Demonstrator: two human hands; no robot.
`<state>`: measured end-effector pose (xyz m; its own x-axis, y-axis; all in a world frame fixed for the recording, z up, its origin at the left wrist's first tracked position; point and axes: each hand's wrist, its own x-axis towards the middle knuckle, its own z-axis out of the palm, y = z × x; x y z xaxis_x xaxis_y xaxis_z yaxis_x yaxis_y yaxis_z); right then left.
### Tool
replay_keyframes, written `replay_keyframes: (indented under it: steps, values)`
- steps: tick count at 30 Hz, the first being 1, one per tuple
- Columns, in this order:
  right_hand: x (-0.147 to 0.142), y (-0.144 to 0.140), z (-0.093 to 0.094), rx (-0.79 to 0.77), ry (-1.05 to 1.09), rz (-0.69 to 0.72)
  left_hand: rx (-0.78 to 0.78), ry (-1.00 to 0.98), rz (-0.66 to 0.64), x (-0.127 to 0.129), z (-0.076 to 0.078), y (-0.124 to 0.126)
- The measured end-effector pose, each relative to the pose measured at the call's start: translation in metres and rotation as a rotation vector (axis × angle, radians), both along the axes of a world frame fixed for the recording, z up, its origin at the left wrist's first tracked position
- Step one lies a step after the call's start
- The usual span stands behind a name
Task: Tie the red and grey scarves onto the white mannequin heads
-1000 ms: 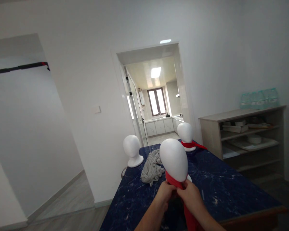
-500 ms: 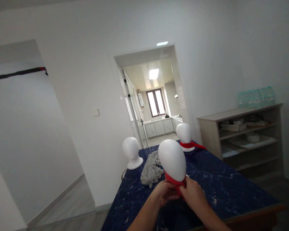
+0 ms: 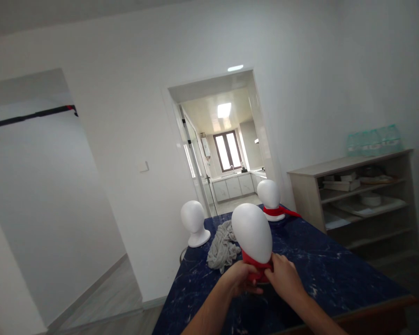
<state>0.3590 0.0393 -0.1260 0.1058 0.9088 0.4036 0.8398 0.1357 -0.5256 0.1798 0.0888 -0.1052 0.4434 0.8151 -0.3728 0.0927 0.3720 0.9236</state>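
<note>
Three white foam heads stand on the dark blue marbled table point(image 3: 328, 274). The near head point(image 3: 252, 232) is smooth, egg-shaped and featureless, tilted a little to the left, and it sits close to the table's near edge, right in front of the person. A red scarf point(image 3: 256, 269) is wrapped around its neck as a bunched band, bright against the white foam.

Both hands meet at that neck. The left hand point(image 3: 238, 282) grips the scarf from the left, fingers curled around the fabric below the chin. The right hand point(image 3: 285, 278) is closed on the scarf from the right, its thumb pressed up against the cloth beside the head's base. The hands sit just beside each other, with the red cloth between them.

A grey cloth point(image 3: 223, 244) lies crumpled just behind and left of the near head. The left head point(image 3: 194, 222) stands bare at the far left corner. The far head point(image 3: 270, 198) wears its own red scarf, with one end trailing right across the table. A wooden shelf point(image 3: 356, 200) stands against the wall at right.
</note>
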Motion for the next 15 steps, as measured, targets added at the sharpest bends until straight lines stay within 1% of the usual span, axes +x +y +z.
replay_keyframes:
  steps: [4,8,11,13,15]
  values:
    - [0.003,0.0,-0.001,-0.013,0.0,0.014,0.086,0.038,0.038,-0.007,-0.003,0.0]
    - [0.004,0.001,-0.003,-0.014,0.021,0.027,0.116,-0.05,0.082,-0.015,-0.011,-0.007]
    - [0.003,0.003,-0.006,-0.014,0.036,0.033,0.036,-0.221,0.177,-0.017,-0.023,-0.014]
    - [0.002,0.003,-0.007,-0.023,0.044,0.04,-0.031,-0.301,0.238,-0.016,-0.029,-0.016]
    - [0.002,0.004,-0.008,-0.026,0.044,0.042,-0.066,-0.303,0.231,-0.016,-0.028,-0.015]
